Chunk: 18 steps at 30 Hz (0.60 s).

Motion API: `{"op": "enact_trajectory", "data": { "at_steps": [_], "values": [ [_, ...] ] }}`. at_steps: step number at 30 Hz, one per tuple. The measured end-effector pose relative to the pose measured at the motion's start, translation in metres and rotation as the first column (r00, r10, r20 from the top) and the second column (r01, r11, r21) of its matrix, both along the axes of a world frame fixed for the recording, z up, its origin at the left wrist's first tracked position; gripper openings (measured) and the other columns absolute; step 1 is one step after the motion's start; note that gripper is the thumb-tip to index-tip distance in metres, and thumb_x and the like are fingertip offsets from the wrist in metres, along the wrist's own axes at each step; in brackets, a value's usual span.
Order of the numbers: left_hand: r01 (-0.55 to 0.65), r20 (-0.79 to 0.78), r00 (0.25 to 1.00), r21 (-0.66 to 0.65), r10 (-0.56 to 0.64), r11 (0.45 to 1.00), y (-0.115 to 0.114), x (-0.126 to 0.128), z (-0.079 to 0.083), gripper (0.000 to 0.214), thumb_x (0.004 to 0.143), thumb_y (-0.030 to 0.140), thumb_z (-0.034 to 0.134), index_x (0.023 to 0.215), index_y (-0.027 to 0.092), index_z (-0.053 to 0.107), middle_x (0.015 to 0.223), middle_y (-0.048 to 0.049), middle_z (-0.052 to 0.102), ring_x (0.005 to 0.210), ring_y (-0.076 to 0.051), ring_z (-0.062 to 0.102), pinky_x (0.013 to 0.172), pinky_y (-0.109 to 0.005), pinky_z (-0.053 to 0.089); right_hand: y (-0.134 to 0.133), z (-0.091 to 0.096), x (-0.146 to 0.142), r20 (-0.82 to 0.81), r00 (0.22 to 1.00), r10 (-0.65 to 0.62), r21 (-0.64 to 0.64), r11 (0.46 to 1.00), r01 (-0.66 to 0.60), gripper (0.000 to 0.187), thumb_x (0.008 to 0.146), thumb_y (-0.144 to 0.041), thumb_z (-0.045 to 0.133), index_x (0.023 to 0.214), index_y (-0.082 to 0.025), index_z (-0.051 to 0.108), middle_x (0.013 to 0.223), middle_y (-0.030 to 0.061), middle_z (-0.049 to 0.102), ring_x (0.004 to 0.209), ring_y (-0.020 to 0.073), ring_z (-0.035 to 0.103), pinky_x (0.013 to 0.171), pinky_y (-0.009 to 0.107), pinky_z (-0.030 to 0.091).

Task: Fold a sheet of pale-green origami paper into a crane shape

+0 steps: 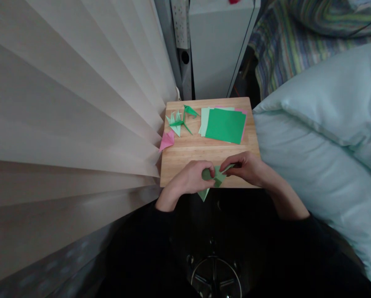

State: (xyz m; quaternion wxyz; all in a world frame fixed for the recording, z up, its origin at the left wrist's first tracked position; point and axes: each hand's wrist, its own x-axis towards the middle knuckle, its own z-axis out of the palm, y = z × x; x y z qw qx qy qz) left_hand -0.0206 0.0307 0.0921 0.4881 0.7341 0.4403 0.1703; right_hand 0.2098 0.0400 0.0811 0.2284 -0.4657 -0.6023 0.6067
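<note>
Left grip [194, 176] over partly hidden green paper [219, 177]

Near-black sleeves [309, 248] are worn | forearms [283, 196] are exposed past the cuffs [298, 222] | left hand [195, 176] and right hand [250, 167] are seen bare

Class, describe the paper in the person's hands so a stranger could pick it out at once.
Find the wooden board beside the pale curtain. At its near edge, the left hand and right hand hold a folded green paper. The folded pieces and flat sheets farther back lie untouched; this one alone is held.
</note>
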Motion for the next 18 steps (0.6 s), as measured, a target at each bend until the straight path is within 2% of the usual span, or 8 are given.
{"op": "enact_trajectory", "data": {
  "at_steps": [8, 10, 12, 13, 14, 16, 17, 18],
  "values": [
    [-0.068, 0.053, 0.996, -0.042, 0.07, 0.997, 0.002, 0.001, 0.007, 0.013, 0.082, 0.019, 0.069, 0.071, 0.021, 0.077, 0.069, -0.0022, 0.072, 0.065, -0.018, 0.062, 0.067, -0.03, 0.044, -0.002, 0.001, -0.002, 0.05, 0.998, 0.028, 0.053, 0.998, -0.031, 0.019, 0.075, -0.039, 0.083, 0.077, -0.02, 0.082, 0.059, -0.0013, 0.069, 0.052, 0.0127, 0.056, 0.048, 0.026, 0.039],
    [-0.067, 0.119, 0.99, -0.051, 0.073, 0.996, 0.004, -0.002, 0.008, 0.015, 0.086, 0.027, 0.07, 0.075, 0.021, 0.078, 0.078, -0.0042, 0.076, 0.075, -0.02, 0.067, 0.077, -0.032, 0.05, -0.002, 0.005, -0.002, 0.051, 0.998, 0.025, 0.059, 0.998, -0.028, 0.022, 0.076, -0.042, 0.084, 0.077, -0.02, 0.082, 0.06, -0.0009, 0.07, 0.052, 0.0129, 0.057, 0.048, 0.026, 0.041],
    [-0.182, 0.194, 0.965, 0.015, 0.175, 0.983, 0.008, -0.009, 0.005, 0.013, 0.087, 0.031, 0.071, 0.082, 0.022, 0.078, 0.096, -0.0064, 0.079, 0.094, -0.023, 0.07, 0.091, -0.035, 0.052, 0.0, 0.01, 0.0, 0.064, 0.995, -0.07, 0.104, 0.993, 0.063, 0.022, 0.076, -0.042, 0.084, 0.074, -0.02, 0.082, 0.062, 0.0007, 0.073, 0.054, 0.0146, 0.062, 0.05, 0.026, 0.045],
    [-0.325, 0.235, 0.925, 0.084, 0.298, 0.942, 0.01, -0.013, 0.002, 0.01, 0.086, 0.03, 0.072, 0.086, 0.022, 0.078, 0.104, -0.0069, 0.079, 0.103, -0.023, 0.069, 0.096, -0.036, 0.051, 0.001, 0.012, 0.002, 0.069, 0.984, -0.163, 0.144, 0.978, 0.152, 0.021, 0.076, -0.041, 0.085, 0.073, -0.02, 0.082, 0.065, 0.0017, 0.075, 0.056, 0.0159, 0.065, 0.051, 0.027, 0.048],
    [-0.503, 0.285, 0.844, 0.131, 0.453, 0.854, 0.012, -0.017, -0.002, 0.009, 0.087, 0.027, 0.07, 0.091, 0.022, 0.077, 0.108, -0.0067, 0.077, 0.106, -0.022, 0.069, 0.097, -0.036, 0.052, 0.002, 0.013, 0.002, 0.064, 0.958, -0.279, 0.195, 0.945, 0.262, 0.02, 0.076, -0.04, 0.085, 0.073, -0.021, 0.082, 0.068, 0.0024, 0.077, 0.059, 0.0174, 0.067, 0.053, 0.028, 0.051],
    [-0.806, 0.406, 0.558, 0.058, 0.724, 0.589, 0.014, -0.018, -0.009, 0.008, 0.084, 0.02, 0.067, 0.091, 0.021, 0.071, 0.094, -0.0034, 0.074, 0.089, -0.016, 0.068, 0.084, -0.03, 0.054, 0.002, 0.013, 0.0, 0.003, 0.854, -0.521, 0.293, 0.817, 0.497, 0.017, 0.078, -0.039, 0.084, 0.078, -0.022, 0.083, 0.075, 0.0034, 0.08, 0.067, 0.0206, 0.073, 0.06, 0.031, 0.057],
    [-0.833, 0.415, 0.481, -0.059, 0.772, 0.551, 0.013, -0.016, -0.012, 0.008, 0.08, 0.018, 0.069, 0.087, 0.02, 0.067, 0.083, -0.0008, 0.07, 0.076, -0.014, 0.065, 0.074, -0.026, 0.052, 0.001, 0.013, -0.003, -0.051, 0.782, -0.621, 0.329, 0.729, 0.6, 0.016, 0.079, -0.038, 0.084, 0.08, -0.022, 0.084, 0.078, 0.0037, 0.081, 0.071, 0.0217, 0.074, 0.064, 0.033, 0.059],
    [-0.801, 0.394, 0.462, -0.2, 0.795, 0.565, 0.01, -0.011, -0.014, 0.011, 0.076, 0.019, 0.073, 0.082, 0.019, 0.063, 0.072, 0.0014, 0.066, 0.065, -0.012, 0.061, 0.063, -0.024, 0.049, 0.0, 0.012, -0.007, -0.115, 0.723, -0.681, 0.324, 0.663, 0.675, 0.016, 0.08, -0.038, 0.083, 0.083, -0.022, 0.084, 0.082, 0.004, 0.082, 0.075, 0.0225, 0.076, 0.068, 0.035, 0.061]
  ]
}}
